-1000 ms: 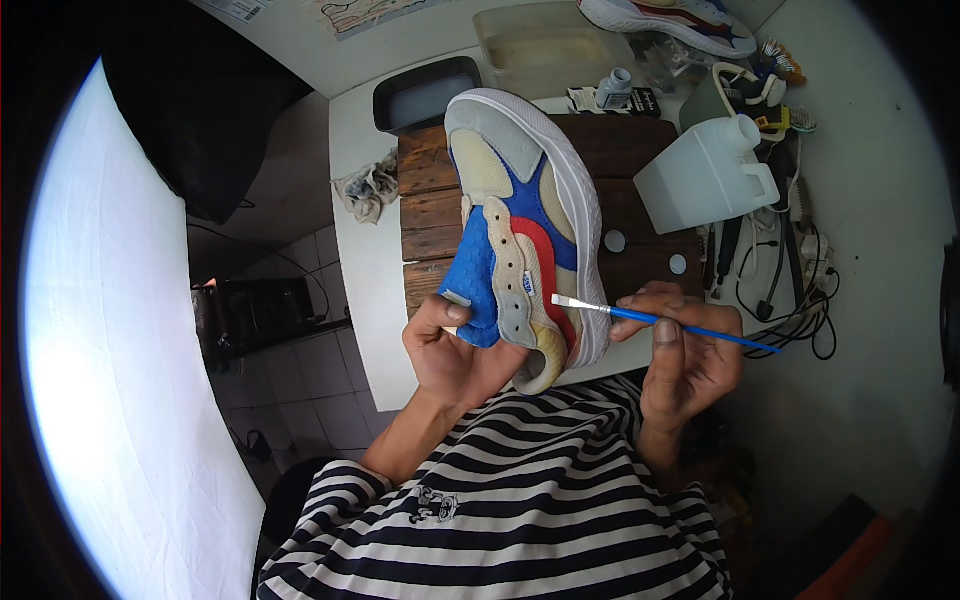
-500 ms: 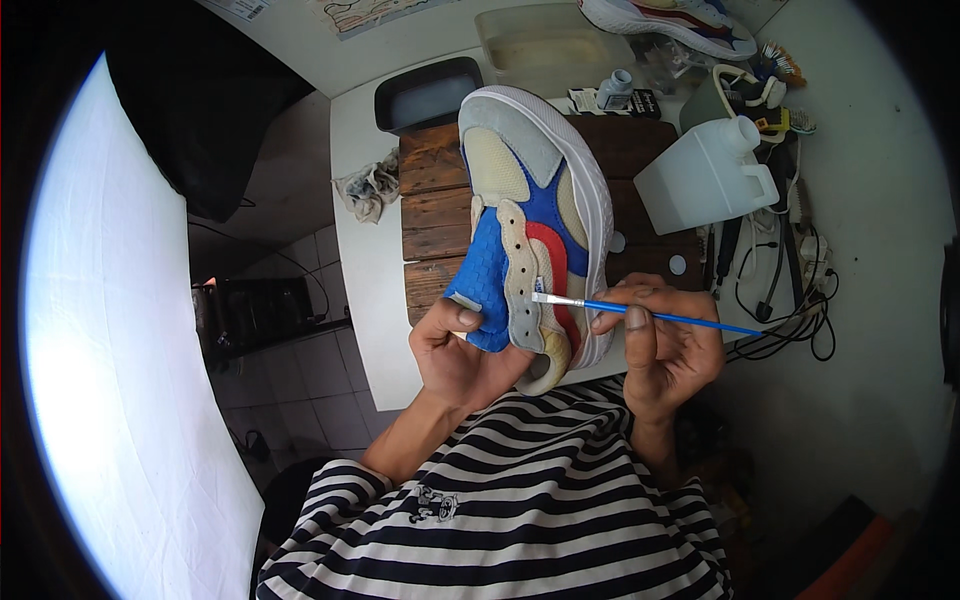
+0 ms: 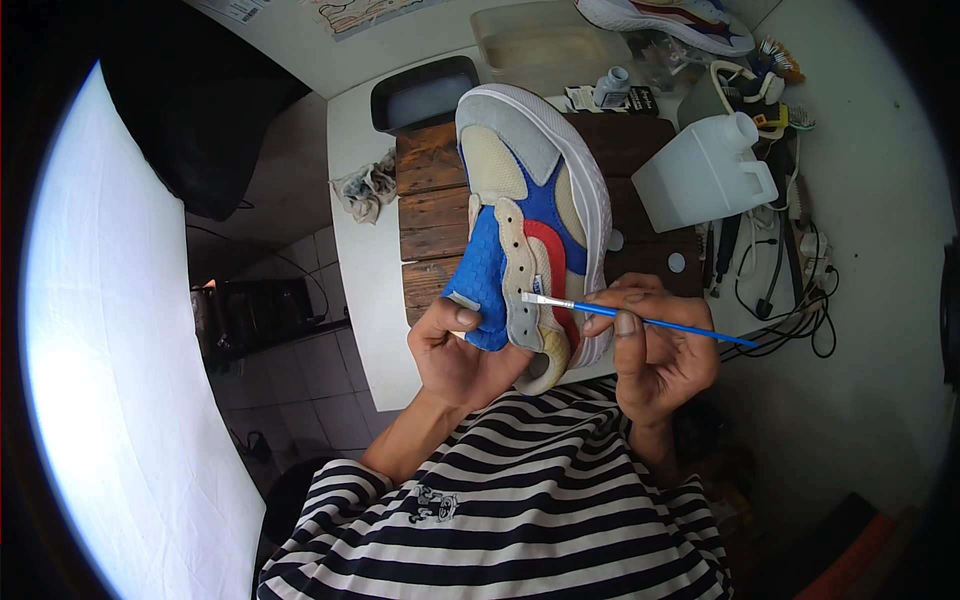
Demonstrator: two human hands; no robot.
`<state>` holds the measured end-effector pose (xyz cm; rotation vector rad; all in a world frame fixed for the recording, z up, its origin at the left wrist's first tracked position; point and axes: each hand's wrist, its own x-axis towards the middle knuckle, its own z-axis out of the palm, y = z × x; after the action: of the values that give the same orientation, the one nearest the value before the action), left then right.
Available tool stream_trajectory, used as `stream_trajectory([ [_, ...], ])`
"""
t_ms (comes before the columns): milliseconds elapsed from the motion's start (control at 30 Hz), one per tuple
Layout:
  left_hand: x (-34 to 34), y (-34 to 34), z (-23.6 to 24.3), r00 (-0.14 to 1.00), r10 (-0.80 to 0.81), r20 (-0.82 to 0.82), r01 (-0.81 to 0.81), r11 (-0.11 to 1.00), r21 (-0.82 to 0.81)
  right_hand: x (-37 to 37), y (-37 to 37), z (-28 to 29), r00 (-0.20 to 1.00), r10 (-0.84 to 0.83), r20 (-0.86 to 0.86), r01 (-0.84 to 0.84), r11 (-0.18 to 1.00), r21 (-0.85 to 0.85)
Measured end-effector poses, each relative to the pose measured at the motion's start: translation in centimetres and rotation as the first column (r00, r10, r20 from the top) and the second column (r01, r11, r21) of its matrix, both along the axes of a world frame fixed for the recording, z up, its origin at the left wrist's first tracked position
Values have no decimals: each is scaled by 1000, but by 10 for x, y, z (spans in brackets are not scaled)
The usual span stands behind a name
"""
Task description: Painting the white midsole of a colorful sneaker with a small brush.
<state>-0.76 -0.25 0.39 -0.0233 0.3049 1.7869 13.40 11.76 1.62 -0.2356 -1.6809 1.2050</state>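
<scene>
My left hand (image 3: 450,360) holds a multicolored sneaker (image 3: 520,160) toe up, its thumb on the blue tongue near the heel end. The shoe has white sole edging, blue and red trim, cream mesh and a pale eyelet strip with holes. Closed round a thin blue-handled flat paintbrush (image 3: 720,335), my right hand (image 3: 655,355) rests by the shoe's right side. The pale bristles lie at the eyelet strip, beside one of the lower holes; whether they touch it is hard to tell.
A wooden board (image 3: 430,230) lies on the white table (image 3: 365,300) with a crumpled rag (image 3: 365,185), dark tray (image 3: 420,90), clear tub (image 3: 540,40), small bottle (image 3: 610,88), white jug (image 3: 690,175) and tangled cables (image 3: 810,310). Another sneaker (image 3: 670,25) sits behind; a bright panel (image 3: 110,350) stands left.
My right hand and the brush have moved left, the bristles going from the red trim to the eyelet strip. The sneaker has shifted slightly right and upward in my left hand.
</scene>
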Motion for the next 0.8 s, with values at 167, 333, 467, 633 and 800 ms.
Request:
stream_trajectory([
  [167,0,-1,-2,999,-4,50,3,1000,26,2,0,1,999,-33,12,33,999,-21],
  [333,-1,-1,-1,999,17,43,-16,1000,-25,8,0,0,996,-89,28,84,985,149],
  [467,-2,1,-3,999,21,42,-22,999,32,17,-3,10,988,-93,122,53,953,298],
  [633,-1,4,1,998,32,48,-35,998,57,17,-11,12,981,-114,155,47,923,381],
  [800,-1,1,-1,999,28,28,-28,999,15,15,-14,10,979,-110,173,33,916,399],
])
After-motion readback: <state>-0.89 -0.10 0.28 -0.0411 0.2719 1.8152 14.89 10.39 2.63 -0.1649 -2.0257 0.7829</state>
